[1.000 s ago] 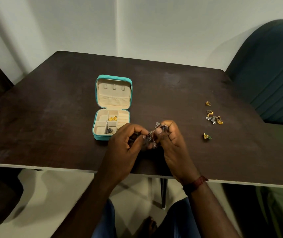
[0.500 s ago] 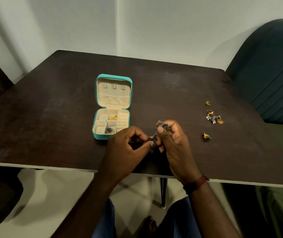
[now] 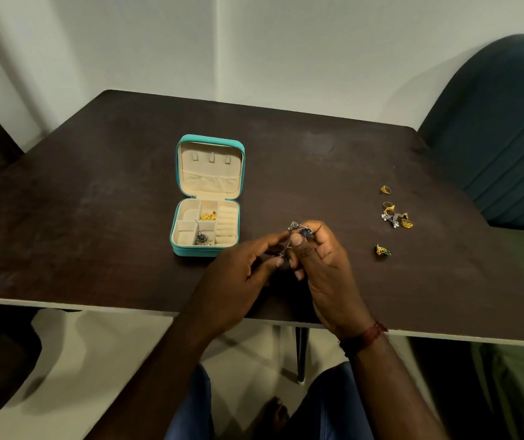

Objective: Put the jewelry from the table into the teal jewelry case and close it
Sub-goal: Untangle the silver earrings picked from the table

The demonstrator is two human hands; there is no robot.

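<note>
Jewelry case (image 3: 207, 198): laid open near tabletop (image 3: 95, 185) centre, ready for filling. Silver earring (image 3: 299, 231): pinched between left hand (image 3: 241, 274) and right hand (image 3: 324, 268), apparently being untangled. Gold pieces (image 3: 395, 215): awaiting collection toward right edge.

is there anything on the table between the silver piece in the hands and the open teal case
Nothing visible. The silver piece, pinched by both hands, sits just right of the teal case, with only bare table between; its lid lies open.

Teal case (image 3: 180, 249) — cream lining; dark-brown table (image 3: 95, 185)
</note>
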